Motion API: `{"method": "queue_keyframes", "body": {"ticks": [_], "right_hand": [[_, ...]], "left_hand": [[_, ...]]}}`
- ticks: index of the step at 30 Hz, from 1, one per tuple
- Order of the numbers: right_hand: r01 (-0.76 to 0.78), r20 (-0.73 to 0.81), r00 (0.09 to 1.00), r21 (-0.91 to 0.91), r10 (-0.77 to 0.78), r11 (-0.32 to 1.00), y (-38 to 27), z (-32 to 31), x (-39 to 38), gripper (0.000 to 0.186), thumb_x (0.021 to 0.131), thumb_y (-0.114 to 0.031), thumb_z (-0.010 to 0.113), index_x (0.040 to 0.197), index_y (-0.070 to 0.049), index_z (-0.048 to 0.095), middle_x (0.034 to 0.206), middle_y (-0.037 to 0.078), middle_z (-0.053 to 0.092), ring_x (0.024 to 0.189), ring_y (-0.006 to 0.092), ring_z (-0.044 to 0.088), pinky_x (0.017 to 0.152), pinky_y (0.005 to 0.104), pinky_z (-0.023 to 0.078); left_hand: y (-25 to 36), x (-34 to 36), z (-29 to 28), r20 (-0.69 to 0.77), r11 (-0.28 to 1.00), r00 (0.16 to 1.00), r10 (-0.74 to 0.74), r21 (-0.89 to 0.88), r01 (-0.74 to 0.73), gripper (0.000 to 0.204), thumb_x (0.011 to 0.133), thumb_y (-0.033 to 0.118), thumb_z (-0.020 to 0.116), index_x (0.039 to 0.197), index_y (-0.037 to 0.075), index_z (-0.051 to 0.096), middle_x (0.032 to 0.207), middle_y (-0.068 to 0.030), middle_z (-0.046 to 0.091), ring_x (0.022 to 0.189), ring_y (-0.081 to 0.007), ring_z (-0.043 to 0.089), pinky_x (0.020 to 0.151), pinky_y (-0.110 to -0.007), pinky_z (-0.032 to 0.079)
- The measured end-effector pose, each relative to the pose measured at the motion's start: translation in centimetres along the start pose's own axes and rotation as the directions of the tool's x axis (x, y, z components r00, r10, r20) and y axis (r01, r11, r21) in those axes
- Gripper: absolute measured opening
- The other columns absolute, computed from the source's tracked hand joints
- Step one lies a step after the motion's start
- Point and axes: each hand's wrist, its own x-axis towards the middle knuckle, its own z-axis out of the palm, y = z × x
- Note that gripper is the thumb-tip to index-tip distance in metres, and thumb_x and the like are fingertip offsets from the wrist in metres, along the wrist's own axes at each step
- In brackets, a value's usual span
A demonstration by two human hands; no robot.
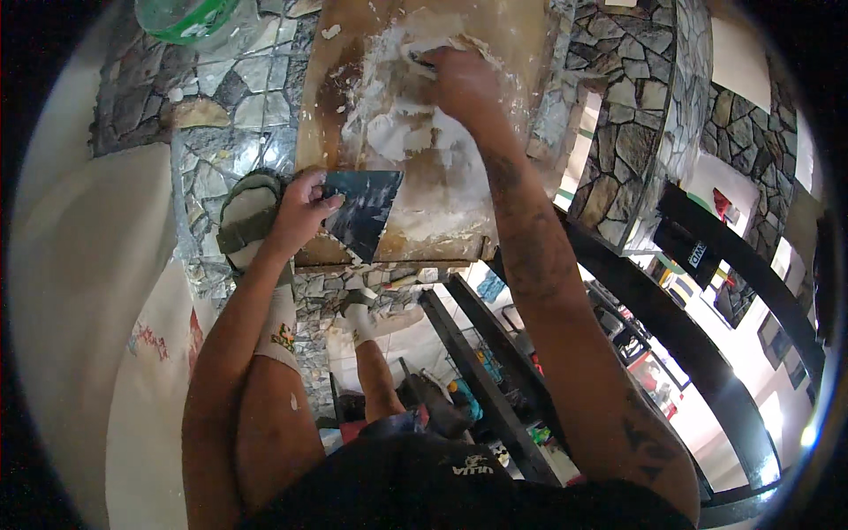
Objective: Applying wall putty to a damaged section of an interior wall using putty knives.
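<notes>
Left hand [306,209]: pinches dark plate [364,210], left of centre
Right hand [465,84]: blurred, top centre, at white paste [389,132]; its grip I cannot tell
Board [321,124]: under paste, upper centre
Tub [187,34]: green, upper left

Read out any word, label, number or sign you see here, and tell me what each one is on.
I won't copy out lettering, but here's where it stands:
Black shirt: pale lettering beside a small emblem.
Black item at right: white lettering, turned sideways.
Sock: colourful print, too small to tell whether it's lettering.
Dark blade in the left hand: none I can make out.
</notes>
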Motion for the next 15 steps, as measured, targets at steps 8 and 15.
{"method": "queue_keyframes", "body": {"ticks": [8,15], "right_hand": [[0.304,0.232,0.937,-0.174,-0.261,0.937,-2.4,1.9,-4.3,0.027,0.062,-0.012,0.056,0.089,-0.01,0.059,0.085,0.007,0.054,0.075,0.0226,0.056,0.062,0.034,0.047],[0.42,0.317,0.875,-0.116,-0.367,0.9,-3.1,2.3,-7.8,0.019,0.066,-0.012,0.05,0.083,-0.009,0.058,0.084,0.005,0.053,0.076,0.0216,0.057,0.063,0.0332,0.047]], "left_hand": [[0.6,0.1,0.2,0.029,0.996,1.0,0.003,-0.084,-0.001,0.023,0.073,-0.001,0.057,0.093,-0.002,0.047,0.075,-0.0006,0.053,0.064,-0.0039,0.047,0.053,-0.019,0.038],[0.5,0.0,-0.1,0.076,0.992,0.997,0.019,-0.125,-0.01,0.025,0.072,0.001,0.06,0.094,-0.003,0.048,0.073,-0.0001,0.051,0.064,-0.0045,0.046,0.056,-0.019,0.039]]}}
